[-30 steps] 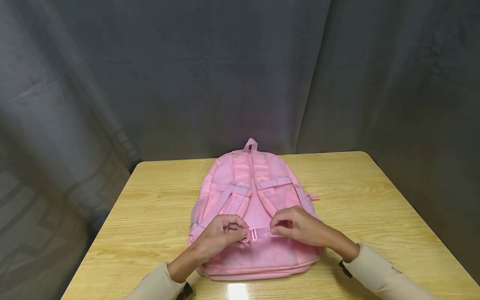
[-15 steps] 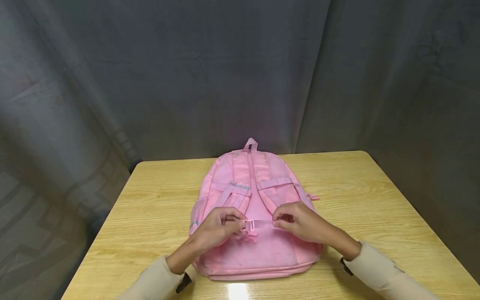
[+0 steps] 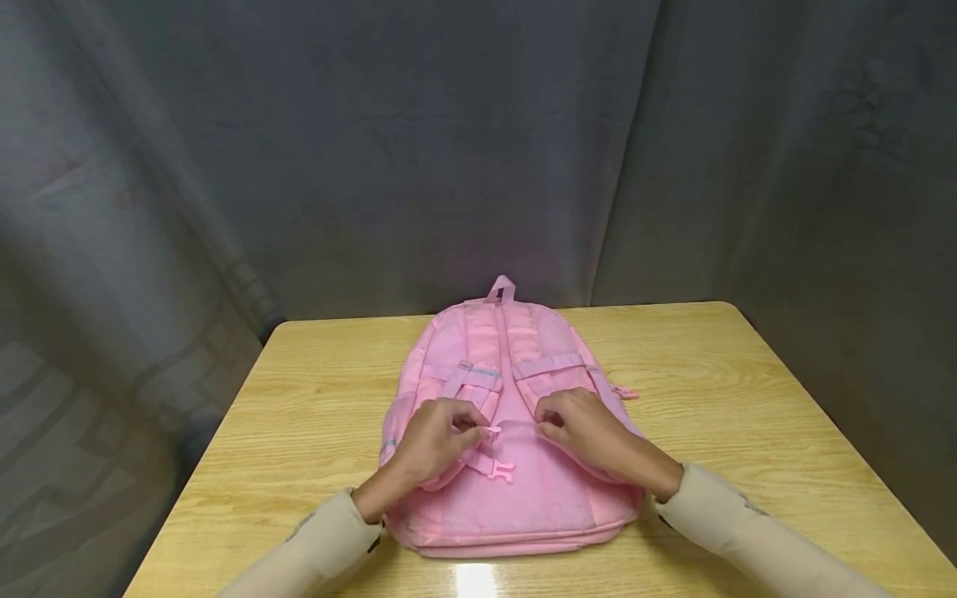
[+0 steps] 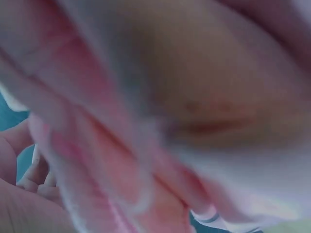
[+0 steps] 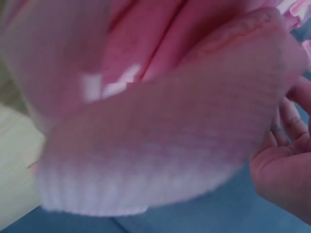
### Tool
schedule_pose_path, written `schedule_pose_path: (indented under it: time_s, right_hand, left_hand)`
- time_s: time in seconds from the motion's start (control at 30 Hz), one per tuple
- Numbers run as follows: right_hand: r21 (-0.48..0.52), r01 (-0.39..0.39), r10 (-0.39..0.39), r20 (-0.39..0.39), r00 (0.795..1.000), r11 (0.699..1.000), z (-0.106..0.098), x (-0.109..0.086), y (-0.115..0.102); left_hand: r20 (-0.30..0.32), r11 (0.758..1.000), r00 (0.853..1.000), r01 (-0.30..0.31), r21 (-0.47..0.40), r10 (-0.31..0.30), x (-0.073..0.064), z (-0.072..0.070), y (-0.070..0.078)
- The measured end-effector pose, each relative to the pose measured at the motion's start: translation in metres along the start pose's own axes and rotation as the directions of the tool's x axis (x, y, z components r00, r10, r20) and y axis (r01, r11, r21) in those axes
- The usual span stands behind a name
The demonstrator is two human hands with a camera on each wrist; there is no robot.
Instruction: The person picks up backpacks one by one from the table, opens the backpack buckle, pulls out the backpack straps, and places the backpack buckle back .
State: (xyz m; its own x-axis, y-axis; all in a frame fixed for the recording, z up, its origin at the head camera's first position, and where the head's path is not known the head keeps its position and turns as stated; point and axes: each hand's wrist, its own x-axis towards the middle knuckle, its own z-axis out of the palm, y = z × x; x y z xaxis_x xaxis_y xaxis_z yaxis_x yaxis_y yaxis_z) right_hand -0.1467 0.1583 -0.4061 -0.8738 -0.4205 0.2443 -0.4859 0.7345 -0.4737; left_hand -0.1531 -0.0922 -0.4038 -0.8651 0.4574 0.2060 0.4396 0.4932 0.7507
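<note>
A pink backpack (image 3: 516,511) lies on the table with its shoulder straps up. Above its lower back panel, my left hand (image 3: 437,436) pinches a small pink plastic piece (image 3: 493,432) at the end of a chest strap (image 3: 516,424). To the right, my right hand (image 3: 583,428) pinches the same strap, which stretches between the hands. Below the left hand, a pronged pink buckle half (image 3: 503,472) hangs on a short webbing end, apart from the fingers. In both wrist views blurred pink fabric covers most of the picture; the right hand (image 5: 286,160) shows at the edge.
The wooden table (image 3: 314,399) extends on both sides of the backpack. A grey curtain (image 3: 419,166) hangs behind it. The carry loop (image 3: 502,286) points to the back edge, and a pink zip pull (image 3: 625,392) sticks out at the right.
Both hands have risen a little away from the table's front edge, lifting the strap. The pronged buckle half now hangs below the left hand, in plain sight.
</note>
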Motion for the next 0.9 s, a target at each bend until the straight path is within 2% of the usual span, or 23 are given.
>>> schedule_pose_path:
  time_s: [0.17, 0.4, 0.6, 0.73, 0.9]
  right_hand:
    - [-0.041, -0.032, 0.032, 0.001, 0.999, 0.999, 0.003, 0.005, -0.001]
    - [-0.098, -0.029, 0.028, -0.006, 1.0, 0.995, 0.008, 0.009, -0.005]
    - [-0.191, -0.002, 0.004, 0.008, 1.0, 0.982, 0.014, 0.01, -0.005]
    - [-0.246, 0.039, -0.037, 0.012, 0.999, 0.968, 0.016, 0.009, -0.005]
    - [-0.267, 0.054, -0.056, 0.001, 0.998, 0.962, 0.017, 0.009, -0.006]
  left_hand:
    - [-0.031, 0.986, 0.999, -0.027, 0.167, 0.033, 0.001, 0.01, -0.002]
    - [-0.032, 0.934, 0.994, -0.089, 0.346, 0.106, 0.001, 0.02, -0.007]
    - [-0.004, 0.904, 0.99, -0.13, 0.407, 0.144, 0.001, 0.021, -0.007]
    - [0.052, 0.873, 0.984, -0.174, 0.456, 0.169, 0.001, 0.021, -0.005]
    - [0.113, 0.838, 0.977, -0.215, 0.502, 0.183, -0.002, 0.021, -0.001]
